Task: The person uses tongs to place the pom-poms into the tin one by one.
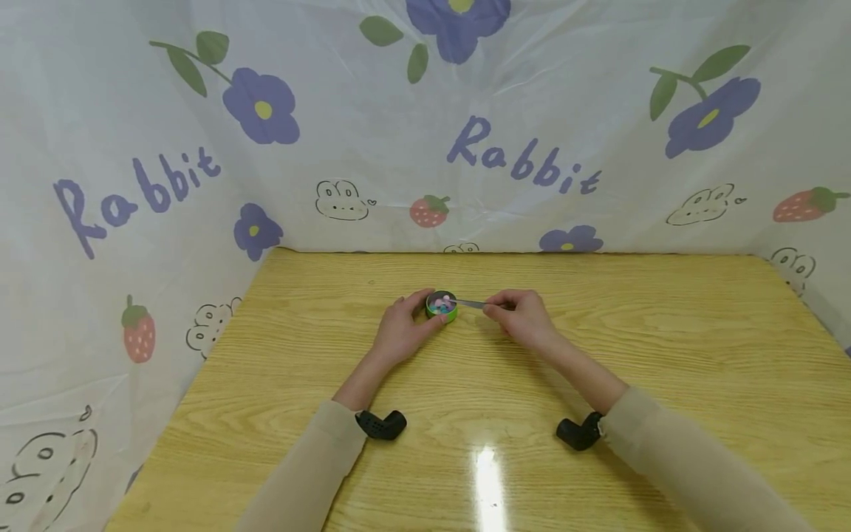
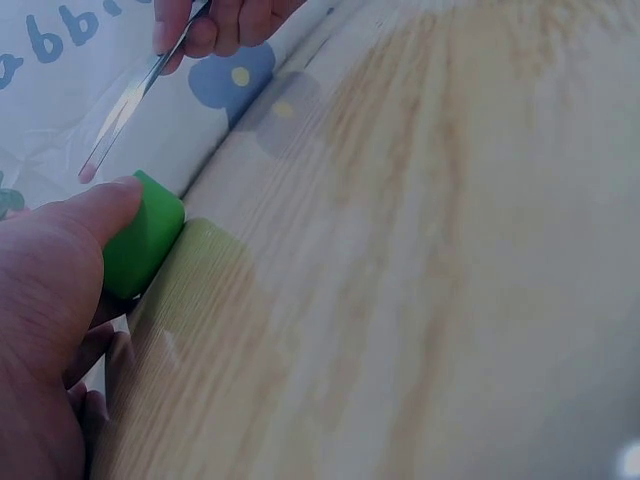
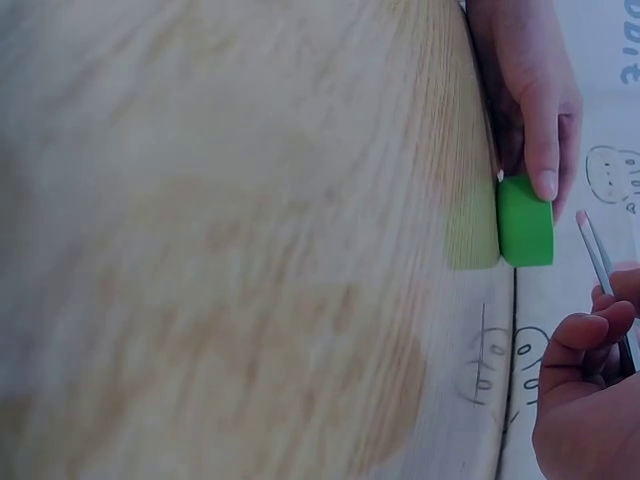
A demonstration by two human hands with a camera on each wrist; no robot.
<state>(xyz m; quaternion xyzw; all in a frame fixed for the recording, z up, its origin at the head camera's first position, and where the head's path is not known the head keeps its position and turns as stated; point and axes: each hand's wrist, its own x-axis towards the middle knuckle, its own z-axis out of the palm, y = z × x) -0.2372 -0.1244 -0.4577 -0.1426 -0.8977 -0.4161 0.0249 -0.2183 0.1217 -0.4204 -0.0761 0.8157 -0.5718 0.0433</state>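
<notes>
A small round green container (image 1: 453,316) stands on the wooden table with its open top up. Inside it lie several tiny pink and blue pieces (image 1: 442,304). My left hand (image 1: 400,329) holds the container, its thumb on the near side and fingers round the far left. Between thumb and fingers my right hand (image 1: 525,319) pinches metal tweezers (image 2: 132,98), which slant down to the left. At the tweezers' tips, just above the rim, a small pink piece (image 3: 582,217) shows in both wrist views. The container's inside is hidden in those views.
The wood-grain table (image 1: 651,340) reaches back to a white cloth (image 1: 372,133) printed with flowers, strawberries and rabbits, which also hangs at both sides. Each wrist wears a black device (image 1: 382,425). A bright reflection shows on the near tabletop.
</notes>
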